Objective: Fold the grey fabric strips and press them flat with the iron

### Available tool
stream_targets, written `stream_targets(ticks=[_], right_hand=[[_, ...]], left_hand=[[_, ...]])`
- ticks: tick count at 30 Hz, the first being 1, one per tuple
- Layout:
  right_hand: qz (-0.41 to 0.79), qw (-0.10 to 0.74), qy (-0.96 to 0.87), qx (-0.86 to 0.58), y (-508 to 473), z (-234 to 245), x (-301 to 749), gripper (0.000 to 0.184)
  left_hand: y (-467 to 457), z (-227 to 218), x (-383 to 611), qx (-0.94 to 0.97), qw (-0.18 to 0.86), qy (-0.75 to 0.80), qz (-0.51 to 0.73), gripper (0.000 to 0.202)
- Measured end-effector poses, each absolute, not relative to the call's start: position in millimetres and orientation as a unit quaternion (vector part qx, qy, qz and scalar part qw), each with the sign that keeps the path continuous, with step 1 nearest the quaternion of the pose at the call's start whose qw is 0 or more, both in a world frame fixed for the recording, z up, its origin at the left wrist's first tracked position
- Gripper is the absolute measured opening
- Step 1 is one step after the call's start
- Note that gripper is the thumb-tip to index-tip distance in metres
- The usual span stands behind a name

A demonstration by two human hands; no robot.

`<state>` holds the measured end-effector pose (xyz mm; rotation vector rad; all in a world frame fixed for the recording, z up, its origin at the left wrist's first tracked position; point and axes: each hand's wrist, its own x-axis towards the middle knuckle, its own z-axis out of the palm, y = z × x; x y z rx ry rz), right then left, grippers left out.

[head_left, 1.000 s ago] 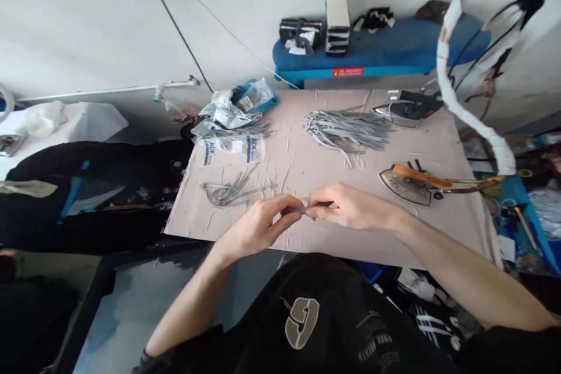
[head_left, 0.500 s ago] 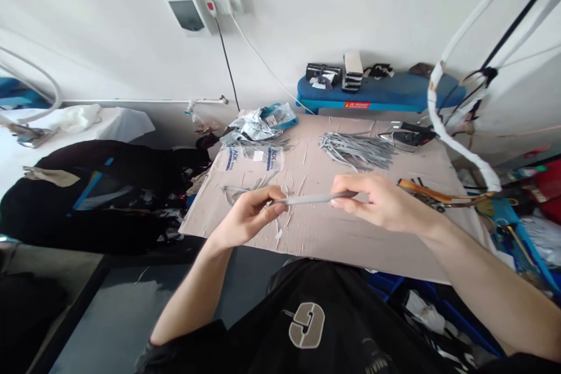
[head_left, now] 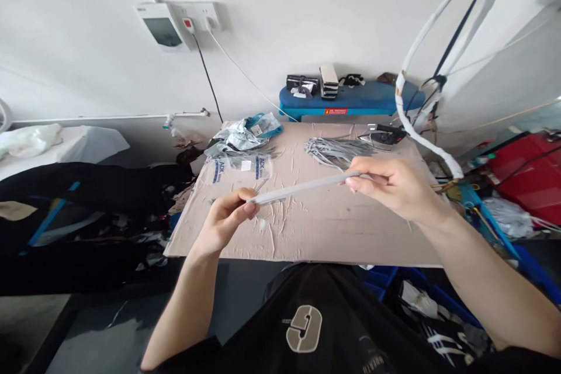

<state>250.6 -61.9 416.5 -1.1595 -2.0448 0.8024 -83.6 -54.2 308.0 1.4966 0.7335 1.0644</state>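
A long flat grey strip (head_left: pixel 302 189) spans the air above the cardboard sheet (head_left: pixel 307 242), slanting up to the right. My left hand (head_left: pixel 225 219) pinches its lower end between the fingertips. My right hand (head_left: pixel 390 187) pinches its upper end between thumb and fingers. A loose bundle of similar grey strips (head_left: pixel 337 151) lies on the far part of the cardboard, beyond my right hand. Clear plastic bags printed ADK (head_left: pixel 241 168) lie at the far left of the sheet, beyond my left hand.
A black and silver iron (head_left: pixel 383 135) sits at the far edge of the cardboard. A white-wrapped hose (head_left: pixel 421 108) hangs at the right. A blue ironing board (head_left: pixel 350 99) stands against the wall. Dark fabric (head_left: pixel 87 198) lies left; a red bin (head_left: pixel 526 181) stands right.
My hands have drawn apart, with the right hand moving right, and more of the grey strip shows between them. The view has tilted upward, so the table sits lower in the picture.
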Motion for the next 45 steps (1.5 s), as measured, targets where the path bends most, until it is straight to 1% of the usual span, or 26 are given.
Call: stream_targets(ticks=[5, 8, 11, 13, 15, 17, 19, 21, 23, 24, 25, 28, 31, 36, 40, 42, 44, 45], right_hand=[[0.291, 0.353, -0.762, -0.459, -64, 417, 255, 0.024], [0.279, 0.379, -0.738, -0.484, -68, 409, 268, 0.019], [0.271, 0.376, -0.709, -0.532, -74, 391, 293, 0.023], [0.266, 0.335, -0.700, -0.572, -78, 368, 314, 0.028], [0.279, 0.255, -0.700, -0.606, -80, 339, 333, 0.033], [0.320, 0.166, -0.693, -0.624, -81, 307, 343, 0.035], [0.332, 0.151, -0.680, -0.636, -82, 281, 337, 0.040], [0.383, 0.184, -0.681, -0.596, -84, 264, 316, 0.052], [0.537, 0.244, -0.659, -0.468, -85, 255, 288, 0.062], [0.606, 0.268, -0.630, -0.405, -86, 252, 275, 0.066], [0.656, 0.286, -0.598, -0.361, -87, 249, 264, 0.071], [0.707, 0.307, -0.539, -0.340, -93, 236, 252, 0.081], [0.712, 0.301, -0.517, -0.367, -102, 223, 266, 0.076], [0.687, 0.286, -0.503, -0.439, -107, 221, 318, 0.052], [0.628, 0.272, -0.513, -0.518, -81, 233, 383, 0.055], [0.575, 0.259, -0.526, -0.570, -49, 238, 422, 0.055], [0.509, 0.243, -0.545, -0.620, -2, 240, 458, 0.048], [0.470, 0.240, -0.554, -0.644, 25, 240, 473, 0.043]], left_hand=[[-51, 303, -93, 0.649, 0.538, 0.340, 0.417, 0.028], [-49, 301, -98, 0.675, 0.534, 0.362, 0.357, 0.030], [-48, 293, -99, 0.711, 0.540, 0.351, 0.282, 0.030], [-49, 284, -97, 0.729, 0.534, 0.353, 0.242, 0.029], [-51, 273, -91, 0.730, 0.522, 0.381, 0.222, 0.027], [-53, 266, -78, 0.726, 0.505, 0.415, 0.212, 0.025], [-57, 263, -56, 0.738, 0.490, 0.422, 0.193, 0.023], [-61, 268, -26, 0.765, 0.483, 0.396, 0.156, 0.018], [-64, 278, 7, 0.792, 0.484, 0.348, 0.130, 0.010], [-65, 284, 22, 0.806, 0.481, 0.319, 0.130, 0.008], [-64, 290, 35, 0.817, 0.480, 0.289, 0.133, 0.011], [-53, 303, 63, 0.832, 0.485, 0.242, 0.123, 0.016], [-34, 306, 84, 0.829, 0.497, 0.241, 0.080, 0.022], [4, 299, 127, 0.854, 0.470, 0.200, 0.098, 0.031], [54, 290, 167, 0.825, 0.508, 0.199, 0.149, 0.035], [92, 281, 189, 0.798, 0.525, 0.225, 0.190, 0.036], [137, 268, 212, 0.762, 0.529, 0.302, 0.222, 0.038], [160, 259, 222, 0.735, 0.522, 0.365, 0.233, 0.038]])
